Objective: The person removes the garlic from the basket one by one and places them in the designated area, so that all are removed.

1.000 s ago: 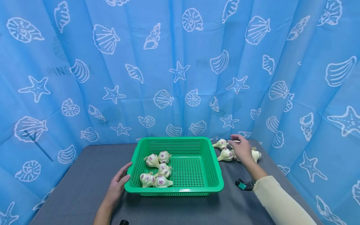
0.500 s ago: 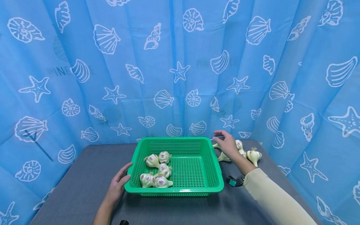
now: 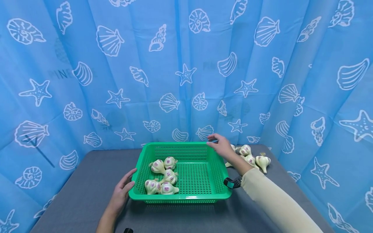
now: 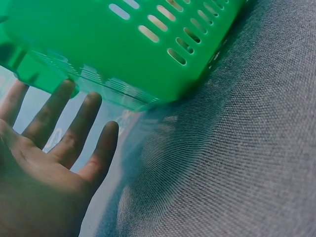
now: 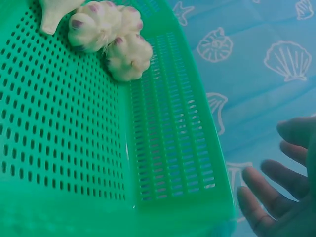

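Observation:
A green slotted plastic basket stands on the table with several garlic bulbs in its left half. My left hand is at the basket's left rim; in the left wrist view its fingers are straight and spread beside the basket wall. Over the basket's back right corner is my right hand. The right wrist view shows that hand's fingers spread apart beyond the rim, holding nothing. More garlic bulbs lie on the table right of the basket, some partly hidden behind the right hand and forearm.
Grey cloth covers the table. A blue curtain printed with seashells hangs along the back and both sides. On the right wrist sits a black strap. A small black object shows at the bottom edge.
My right hand has moved left, from above the loose garlic bulbs to the basket's back right corner, uncovering some bulbs. The left hand, the basket and the bulbs inside stay put.

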A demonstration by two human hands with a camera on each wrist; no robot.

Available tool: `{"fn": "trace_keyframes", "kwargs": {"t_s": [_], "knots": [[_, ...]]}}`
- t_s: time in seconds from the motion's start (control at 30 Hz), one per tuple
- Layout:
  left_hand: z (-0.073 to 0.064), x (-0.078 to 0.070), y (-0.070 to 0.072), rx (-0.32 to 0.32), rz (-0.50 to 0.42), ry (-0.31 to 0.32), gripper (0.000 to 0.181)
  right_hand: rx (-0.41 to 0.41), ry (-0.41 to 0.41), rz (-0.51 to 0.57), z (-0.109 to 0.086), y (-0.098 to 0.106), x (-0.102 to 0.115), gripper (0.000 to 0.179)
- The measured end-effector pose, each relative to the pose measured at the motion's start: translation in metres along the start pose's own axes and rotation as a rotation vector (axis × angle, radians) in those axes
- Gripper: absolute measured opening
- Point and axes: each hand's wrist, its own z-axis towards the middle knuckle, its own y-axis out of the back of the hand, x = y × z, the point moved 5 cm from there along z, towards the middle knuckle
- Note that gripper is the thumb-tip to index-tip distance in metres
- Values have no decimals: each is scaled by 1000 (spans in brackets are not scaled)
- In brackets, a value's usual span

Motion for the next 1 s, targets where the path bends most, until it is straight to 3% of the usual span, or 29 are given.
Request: {"fn": "trace_keyframes", "kwargs": {"t_s": [0.2, 0.43, 0.57, 0.8, 1.0], "knots": [[1, -1, 0, 10, -6, -9, 49, 135, 9, -13, 8, -19, 3, 29], [0, -1, 1, 6, 4, -2, 49, 212, 56, -60, 17, -42, 11, 24], [0, 0, 1, 1, 12, -3, 48, 270, 40, -66, 20, -56, 15, 26], [0, 2, 0, 9, -3, -15, 49, 306, 46, -124, 24, -74, 21, 28], [0, 2, 1, -4, 7, 13, 49, 359, 51, -145, 23, -94, 24, 37]]}}
